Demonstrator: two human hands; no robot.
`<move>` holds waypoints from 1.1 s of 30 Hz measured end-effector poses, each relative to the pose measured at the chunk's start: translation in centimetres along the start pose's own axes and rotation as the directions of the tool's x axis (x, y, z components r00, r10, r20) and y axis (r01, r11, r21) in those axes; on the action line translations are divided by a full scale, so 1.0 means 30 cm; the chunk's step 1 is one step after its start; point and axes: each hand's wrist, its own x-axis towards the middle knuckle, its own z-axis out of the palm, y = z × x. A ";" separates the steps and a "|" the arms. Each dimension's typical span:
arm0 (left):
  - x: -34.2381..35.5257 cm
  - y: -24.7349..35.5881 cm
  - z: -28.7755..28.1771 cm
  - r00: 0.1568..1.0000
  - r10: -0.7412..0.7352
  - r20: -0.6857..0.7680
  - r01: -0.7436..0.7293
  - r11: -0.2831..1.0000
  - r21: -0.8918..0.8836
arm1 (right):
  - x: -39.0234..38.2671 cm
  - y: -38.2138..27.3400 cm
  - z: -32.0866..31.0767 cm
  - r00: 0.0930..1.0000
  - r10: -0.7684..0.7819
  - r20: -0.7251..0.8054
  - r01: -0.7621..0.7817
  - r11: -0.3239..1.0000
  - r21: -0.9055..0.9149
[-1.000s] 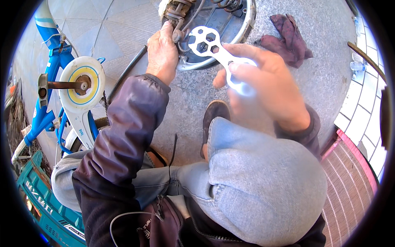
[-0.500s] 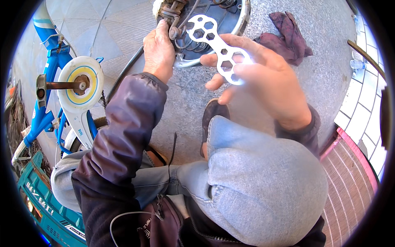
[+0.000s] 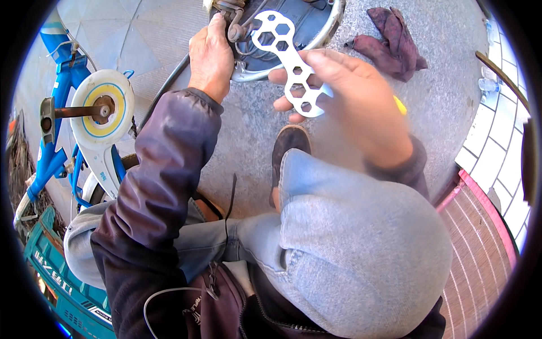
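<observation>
Compared with a second ago, the flat hex wrench sits higher in my view and shows lower holes that fingers covered then, while a bit of yellow has come into sight beside the right hand.

That hand grasps the wrench near its lower end, other fingers spread loosely behind. I take it the grip stays at the edge so that the upper end and most holes remain uncovered, perhaps to compare their sizes. The wrench is up in the air, in front of the round basin-like thing.

At the rusty metal part, the left hand has its thumb laid up against the side, probably to steady it. (Its fingers are hidden from me, so I cannot tell how far they close.)

From where I watch, the wrench itself blocks part of the basin-like thing and the cables in it. The raised knee fills the space below the right hand and would likely limit a downward swing. A dark rod slants just beside the left wrist.

Further out, a blue bicycle frame with a white crank disc stands on the left, above a teal crate. A crumpled dark cloth lies beyond the right hand, well apart from the pink-edged mat.
</observation>
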 end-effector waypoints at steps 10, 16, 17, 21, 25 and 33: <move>-0.001 0.009 0.006 0.996 -0.092 -0.020 0.086 0.979 -0.186 | -0.015 0.061 -0.037 0.895 -0.439 -0.073 0.401 0.867 -0.296; 0.005 -0.002 0.005 0.992 -0.123 -0.014 0.117 0.969 -0.218 | -0.019 0.011 -0.056 0.840 -0.534 -0.095 0.492 0.825 -0.279; 0.005 -0.005 0.003 0.991 -0.130 -0.019 0.123 0.967 -0.224 | -0.013 0.007 -0.051 0.826 -0.554 -0.105 0.513 0.816 -0.268; 0.008 -0.009 0.013 0.994 -0.074 -0.085 0.060 0.985 -0.162 | -0.018 -0.034 -0.044 0.859 -0.500 -0.113 0.467 0.854 -0.228; 0.007 -0.016 0.013 0.993 -0.102 -0.060 0.087 0.972 -0.216 | 0.005 -0.015 -0.044 0.859 -0.488 -0.154 0.464 0.870 -0.166; 0.004 -0.011 0.008 0.993 -0.101 -0.055 0.092 0.984 -0.156 | 0.025 -0.014 -0.043 0.889 -0.397 -0.229 0.392 0.917 -0.068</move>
